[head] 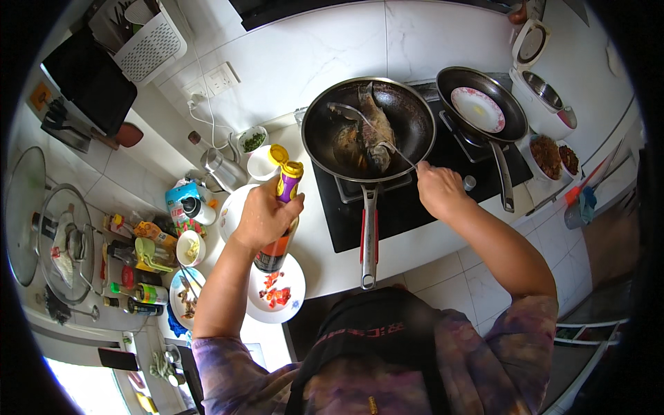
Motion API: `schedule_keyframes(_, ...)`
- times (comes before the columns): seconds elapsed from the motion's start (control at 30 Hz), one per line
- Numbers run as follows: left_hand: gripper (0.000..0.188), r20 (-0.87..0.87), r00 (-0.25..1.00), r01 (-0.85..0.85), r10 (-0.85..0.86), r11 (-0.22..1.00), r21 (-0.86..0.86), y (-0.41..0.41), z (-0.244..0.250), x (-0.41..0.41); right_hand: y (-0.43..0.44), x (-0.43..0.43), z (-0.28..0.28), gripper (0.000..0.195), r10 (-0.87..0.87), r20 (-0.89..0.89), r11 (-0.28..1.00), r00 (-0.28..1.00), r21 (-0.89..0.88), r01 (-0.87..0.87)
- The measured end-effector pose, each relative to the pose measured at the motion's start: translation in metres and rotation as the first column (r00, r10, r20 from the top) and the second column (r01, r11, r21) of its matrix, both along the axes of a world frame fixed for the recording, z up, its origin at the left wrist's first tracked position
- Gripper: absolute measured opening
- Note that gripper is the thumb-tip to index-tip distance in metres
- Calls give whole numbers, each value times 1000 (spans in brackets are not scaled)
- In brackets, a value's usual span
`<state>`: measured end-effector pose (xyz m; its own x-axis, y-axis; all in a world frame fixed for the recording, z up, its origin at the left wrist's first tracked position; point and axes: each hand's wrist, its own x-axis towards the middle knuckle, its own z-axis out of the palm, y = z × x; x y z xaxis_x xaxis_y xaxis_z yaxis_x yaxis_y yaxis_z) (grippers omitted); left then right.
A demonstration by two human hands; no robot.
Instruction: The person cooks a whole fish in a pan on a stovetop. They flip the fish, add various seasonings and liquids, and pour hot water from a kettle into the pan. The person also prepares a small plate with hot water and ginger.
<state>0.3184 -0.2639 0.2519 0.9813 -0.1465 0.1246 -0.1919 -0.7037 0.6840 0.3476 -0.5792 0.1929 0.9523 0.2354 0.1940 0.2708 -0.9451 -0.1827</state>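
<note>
My left hand point(265, 215) grips a sauce bottle point(275, 254) with a purple neck and a yellow flip cap that stands open. It is over the counter, left of the wok. My right hand point(441, 189) holds the thin handle of a metal spatula point(374, 128), which reaches across the wok point(415, 109). Inside the wok lies a browned whole fish point(377, 122), tail towards the wall, with another browned fish piece point(346, 144) beside it. The spatula crosses over the fish; I cannot tell whether it touches it. The wok sits on a black cooktop point(342, 228), its handle towards me.
A frying pan point(500, 85) holding a plate point(469, 104) stands right of the wok. Left are a plate of chopped red peppers point(275, 311), a bowl of chopped greens point(253, 140) and a steel kettle point(224, 168). An open rice cooker point(537, 114) stands far right.
</note>
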Motion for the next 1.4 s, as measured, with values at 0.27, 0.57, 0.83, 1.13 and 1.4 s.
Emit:
schedule_keyframes(0.27,25,213,976,-141,39,861,489,2,-24,51,-10,-56,41,20,450,-642,176,621,746,643)
schedule_keyframes(0.57,24,134,990,-66,-42,705,706,-5,-36,84,-17,-82,40,21,548,-632,62,548,684,726)
schedule_keyframes(0.83,24,30,1000,-18,-10,597,802,-17,-36,100,-23,-81,39,21,589,-611,17,529,664,748)
schedule_keyframes(1.13,26,-13,1000,21,-19,524,851,-30,-35,111,-27,-80,41,20,601,-602,11,525,663,748)
schedule_keyframes(1.4,26,-19,999,36,-40,498,867,-36,-32,115,-29,-79,41,23,606,-608,10,512,650,760)
